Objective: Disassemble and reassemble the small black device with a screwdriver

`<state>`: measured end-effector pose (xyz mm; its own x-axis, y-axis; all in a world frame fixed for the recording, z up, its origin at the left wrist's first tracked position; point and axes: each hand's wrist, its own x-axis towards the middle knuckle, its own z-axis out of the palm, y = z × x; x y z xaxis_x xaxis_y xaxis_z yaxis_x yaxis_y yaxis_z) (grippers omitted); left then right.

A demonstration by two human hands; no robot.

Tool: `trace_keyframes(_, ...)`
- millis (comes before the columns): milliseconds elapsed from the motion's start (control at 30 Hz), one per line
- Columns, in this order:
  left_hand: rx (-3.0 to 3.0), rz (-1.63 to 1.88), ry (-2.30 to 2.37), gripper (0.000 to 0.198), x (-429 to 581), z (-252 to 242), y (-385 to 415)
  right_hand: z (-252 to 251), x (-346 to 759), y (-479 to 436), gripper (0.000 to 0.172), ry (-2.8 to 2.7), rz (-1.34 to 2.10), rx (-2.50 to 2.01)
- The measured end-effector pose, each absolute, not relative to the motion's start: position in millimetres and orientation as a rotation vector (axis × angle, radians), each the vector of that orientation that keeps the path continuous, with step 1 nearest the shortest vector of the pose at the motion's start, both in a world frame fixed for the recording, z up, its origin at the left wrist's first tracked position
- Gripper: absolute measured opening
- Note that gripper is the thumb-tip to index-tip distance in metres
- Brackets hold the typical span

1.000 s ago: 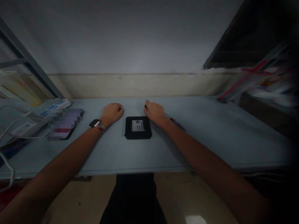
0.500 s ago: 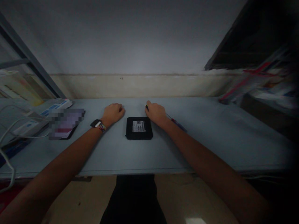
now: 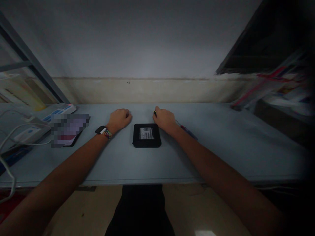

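A flat black square box point(image 3: 140, 143) with rounded corners and a white printed label lies on the table between my hands. My left hand point(image 3: 119, 118) rests to its upper left, fingers curled into a loose fist, with nothing seen in it. At the box's upper right corner my right hand point(image 3: 165, 119) is closed on the tabletop. A small dark bit with a touch of yellow shows at its fingers, too small to name. Beside my right wrist lies a screwdriver point(image 3: 189, 132) with a thin shaft and a red and dark blue handle, partly hidden by the arm.
On the left are a phone-like slab point(image 3: 70, 131), blurred by pixelation, a white power strip point(image 3: 60, 112) and looping white cables point(image 3: 7, 170). A metal frame point(image 3: 39, 75) stands behind them. A red-edged rack point(image 3: 258, 87) is at the right. The wall borders the grey-blue table point(image 3: 118, 167).
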<state>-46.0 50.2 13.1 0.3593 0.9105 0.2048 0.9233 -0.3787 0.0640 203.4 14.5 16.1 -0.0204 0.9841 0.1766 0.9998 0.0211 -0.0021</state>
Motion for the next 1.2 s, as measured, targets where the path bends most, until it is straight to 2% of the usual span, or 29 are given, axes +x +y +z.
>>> trace_keyframes(533,-2.545,-0.317,-1.708,0.04,-46,13,50,31,202,9,0.033,-2.123,-0.119,-2.115)
trace_keyframes(633,-2.544,-0.314,-1.71,0.039,-46,13,51,43,200,5,0.037,-2.085,-0.157,-2.072)
trace_keyframes(967,-2.567,-0.359,-1.722,0.039,-44,13,51,68,204,-13,0.046,-1.779,-0.457,-1.282)
trace_keyframes(1200,-2.569,-0.338,-1.716,0.042,-45,10,53,57,180,-13,0.05,-1.458,-0.014,-0.876)
